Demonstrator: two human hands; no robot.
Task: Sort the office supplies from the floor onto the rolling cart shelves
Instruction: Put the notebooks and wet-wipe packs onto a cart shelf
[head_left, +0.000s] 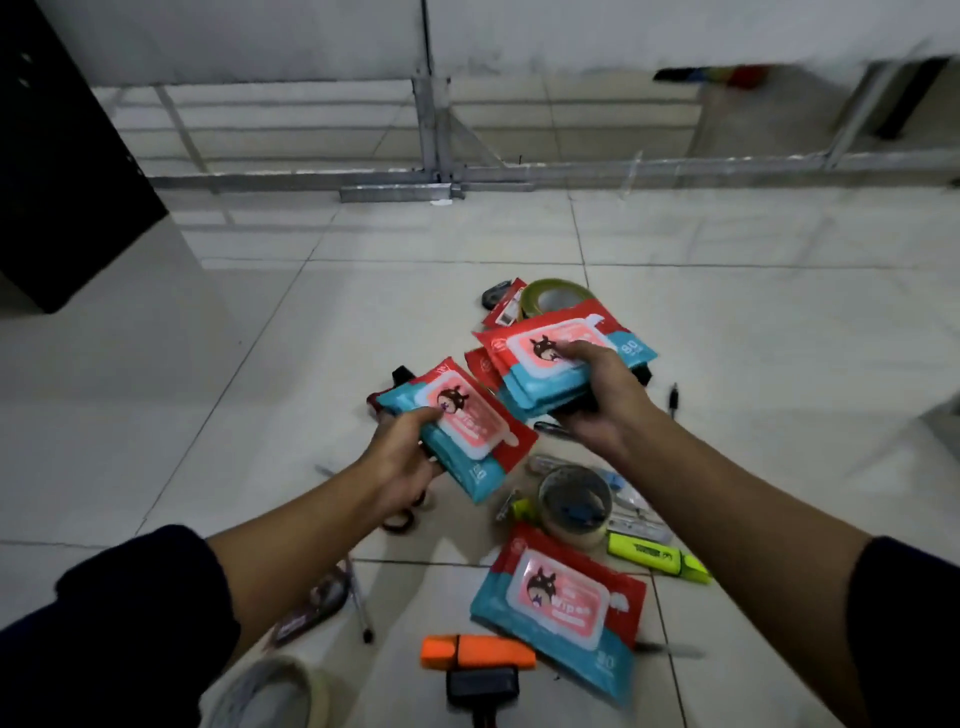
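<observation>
My left hand (405, 457) grips one red and blue pack of wet wipes (467, 431), lifted above the floor. My right hand (597, 400) holds a second wipes pack (566, 348), with what looks like another pack stacked beneath it. A third wipes pack (558, 603) lies flat on the tiles near me. Around it lie a yellow highlighter (657, 558), an orange highlighter (475, 652), a clear tape roll (574, 504) and a green tape roll (550, 296). The rolling cart is not in view.
A black cabinet (62, 171) stands at the far left. Metal frame rails (441, 176) run across the floor under white panels. Pens (358, 603), scissors handles (402, 519), a masking tape roll (270, 691) and a black tool (483, 686) lie on the white tiles.
</observation>
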